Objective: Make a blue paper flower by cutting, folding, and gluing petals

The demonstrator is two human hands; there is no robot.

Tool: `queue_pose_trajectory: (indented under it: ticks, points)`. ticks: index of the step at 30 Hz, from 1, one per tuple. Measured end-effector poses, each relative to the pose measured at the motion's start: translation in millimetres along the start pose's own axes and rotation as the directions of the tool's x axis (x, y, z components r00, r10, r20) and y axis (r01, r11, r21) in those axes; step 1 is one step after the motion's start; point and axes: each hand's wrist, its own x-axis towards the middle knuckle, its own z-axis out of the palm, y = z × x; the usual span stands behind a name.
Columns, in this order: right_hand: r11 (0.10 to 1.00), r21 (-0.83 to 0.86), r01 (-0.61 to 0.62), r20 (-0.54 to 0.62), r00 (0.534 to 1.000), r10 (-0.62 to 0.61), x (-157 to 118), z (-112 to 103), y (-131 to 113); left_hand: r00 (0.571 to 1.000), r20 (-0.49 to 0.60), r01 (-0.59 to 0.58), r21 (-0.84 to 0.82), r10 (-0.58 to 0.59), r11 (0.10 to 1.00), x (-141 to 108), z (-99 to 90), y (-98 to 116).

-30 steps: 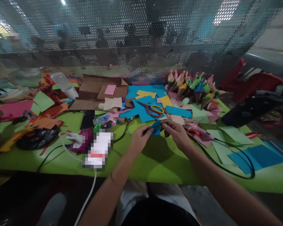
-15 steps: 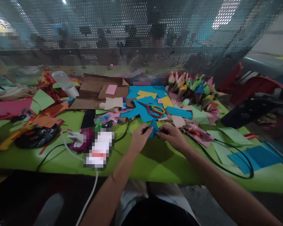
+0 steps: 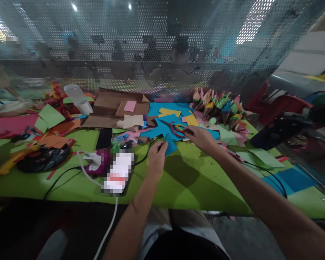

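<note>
My left hand [image 3: 157,153] pinches a small piece of blue paper [image 3: 171,146] above the green table, near its middle. My right hand [image 3: 199,136] is at the handles of the red and yellow scissors [image 3: 178,130], its fingers closed around the handle end. The scissors lie over blue sheets [image 3: 154,108], blades pointing to the upper left. Strips of yellow paper [image 3: 169,112] rest just behind them.
A phone [image 3: 120,173] with a white cable and a purple power block [image 3: 99,162] are left of my hands. Paper cones [image 3: 224,104] stand at the back right. A glue gun [image 3: 230,151] with a black cord lies right, under my forearm. Brown cardboard [image 3: 108,104] is behind.
My right hand has let go of the blue paper and moved up and right to the scissors. My left hand keeps the paper, now slightly further left.
</note>
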Motion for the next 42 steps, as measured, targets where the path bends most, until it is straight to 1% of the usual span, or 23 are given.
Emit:
queue_pose_trajectory:
  ticks: [2,4,8,12,15,18,20,22,23,24,25,26,27,28,29,30,32,35,38,40,42]
  points:
    - [0.972,-0.230,-0.053,0.087,0.993,0.075,21,2,-3,0.999,-0.042,-0.005,-0.035,0.003,0.999,0,-0.2,-1]
    - [0.952,-0.295,-0.081,0.127,0.984,0.123,38,10,-7,0.998,-0.069,-0.009,-0.066,0.004,0.998,0,0.1,-2]
    - [0.944,-0.314,-0.105,0.135,0.979,0.154,54,25,-9,0.995,-0.100,-0.023,-0.097,0.013,0.995,0,0.5,-1]
    - [0.959,-0.256,-0.122,0.093,0.984,0.150,59,23,-5,0.993,-0.115,-0.024,-0.124,0.010,0.992,0,0.7,-2]
    - [0.977,-0.149,-0.155,0.061,0.984,0.166,61,15,1,0.991,-0.131,-0.002,-0.153,-0.018,0.988,1,0.9,-5]
    - [0.983,0.022,-0.184,0.077,0.980,0.182,55,6,5,0.987,-0.155,0.020,-0.186,-0.050,0.982,2,1.0,-7]
    - [0.974,0.140,-0.179,0.106,0.981,0.165,45,1,5,0.984,-0.164,0.031,-0.203,-0.065,0.979,2,0.8,-7]
    - [0.944,0.285,-0.165,0.138,0.982,0.130,27,-3,2,0.983,-0.171,0.032,-0.213,-0.070,0.977,1,0.3,-6]
    - [0.914,0.372,-0.164,0.158,0.981,0.112,17,-5,-1,0.982,-0.175,0.028,-0.217,-0.067,0.976,1,0.0,-5]
    - [0.813,0.549,-0.191,0.193,0.976,0.099,5,-7,-4,0.982,-0.179,0.024,-0.220,-0.064,0.975,1,-0.4,-4]
    - [0.705,0.668,-0.237,0.250,0.964,0.087,-6,-8,-8,0.981,-0.182,0.018,-0.221,-0.060,0.975,1,-0.8,-3]
    - [0.625,0.730,-0.276,0.288,0.954,0.085,-18,-9,-12,0.981,-0.184,0.014,-0.220,-0.056,0.975,1,-1.2,-3]
    - [0.558,0.780,-0.285,0.285,0.954,0.089,-28,-10,-16,0.982,-0.183,0.014,-0.217,-0.055,0.976,1,-1.6,-2]
    - [0.521,0.804,-0.286,0.276,0.956,0.099,-38,-10,-20,0.982,-0.180,0.018,-0.212,-0.057,0.977,1,-1.9,-2]
    - [0.516,0.808,-0.285,0.267,0.957,0.110,-47,-10,-24,0.982,-0.176,0.026,-0.208,-0.063,0.978,1,-2.2,-1]
    - [0.534,0.799,-0.277,0.254,0.960,0.118,-54,-10,-26,0.983,-0.171,0.035,-0.206,-0.071,0.978,1,-2.5,-1]
    - [0.606,0.757,-0.242,0.223,0.969,0.109,-66,-10,-28,0.982,-0.165,0.056,-0.214,-0.093,0.975,1,-3.0,1]
    - [0.721,0.673,-0.165,0.215,0.976,0.023,-78,-10,-27,0.981,-0.163,0.059,-0.249,-0.101,0.967,-1,-3.5,3]
    - [0.801,0.591,-0.091,0.244,0.967,-0.069,-86,-12,-26,0.981,-0.174,0.037,-0.279,-0.089,0.960,-1,-3.1,5]
    - [0.859,0.509,-0.054,0.251,0.964,-0.088,-88,-12,-28,0.980,-0.180,0.027,-0.293,-0.083,0.956,-1,-2.2,4]
    - [0.912,0.410,-0.027,0.246,0.966,-0.082,-89,-10,-31,0.980,-0.180,0.022,-0.309,-0.081,0.951,1,-1.1,2]
